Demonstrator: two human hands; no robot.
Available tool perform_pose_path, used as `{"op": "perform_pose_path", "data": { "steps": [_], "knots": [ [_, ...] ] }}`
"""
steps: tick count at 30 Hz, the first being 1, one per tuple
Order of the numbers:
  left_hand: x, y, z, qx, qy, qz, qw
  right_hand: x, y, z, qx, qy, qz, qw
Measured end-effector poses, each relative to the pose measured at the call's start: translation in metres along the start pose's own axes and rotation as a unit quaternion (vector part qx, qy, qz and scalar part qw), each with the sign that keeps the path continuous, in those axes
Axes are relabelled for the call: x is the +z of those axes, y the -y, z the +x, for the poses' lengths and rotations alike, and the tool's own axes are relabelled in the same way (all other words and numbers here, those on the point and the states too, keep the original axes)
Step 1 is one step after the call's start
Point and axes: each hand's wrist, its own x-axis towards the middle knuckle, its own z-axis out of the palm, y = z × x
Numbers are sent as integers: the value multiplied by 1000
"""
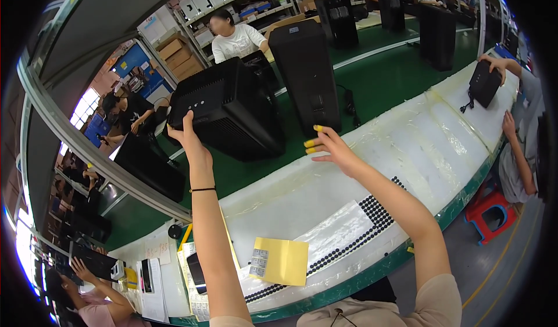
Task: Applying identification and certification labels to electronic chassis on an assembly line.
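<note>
My left hand [193, 144] grips the near left edge of a black vented tower unit [244, 115], its thumb on the panel beside a row of small buttons. The unit leans at an angle over the green conveyor belt. My right hand [337, 151] is held out with fingers apart and nothing in it. Yellow finger covers show on several of its fingertips. Just beyond it, a second black tower unit [305, 71] stands upright on the belt, with a black cable [350, 107] beside it.
The white padded bench [279, 196] holds a sheet of black round pads [378, 211] and a yellow card with labels [293, 260]. A metal frame post [116, 173] slants at left. Co-workers sit around the line; one at right handles a small black unit [485, 84]. A red stool [491, 216] stands at right.
</note>
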Motion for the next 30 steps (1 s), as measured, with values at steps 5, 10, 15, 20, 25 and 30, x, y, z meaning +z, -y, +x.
{"op": "perform_pose_path", "data": {
  "steps": [5, 10, 15, 20, 25, 30],
  "knots": [
    [-19, -7, -32, 43, 88, -26, 995, 25, 42, -3, 86, 85, 158, 980],
    [-36, -14, -74, 28, 181, -125, 975, 37, 48, -23, 166, 6, 295, 941],
    [-52, -9, -107, -59, 178, -227, 956, 40, 42, -41, 157, 70, 258, 951],
    [-60, 3, -126, -184, 154, -365, 900, 37, 24, -69, 176, 22, 210, 961],
    [-67, 4, -144, -414, 231, -292, 831, 20, -21, -91, 153, -2, 137, 979],
    [-91, 9, -169, -322, 193, -223, 900, 14, -28, -89, 120, 5, 117, 986]
  ]
}}
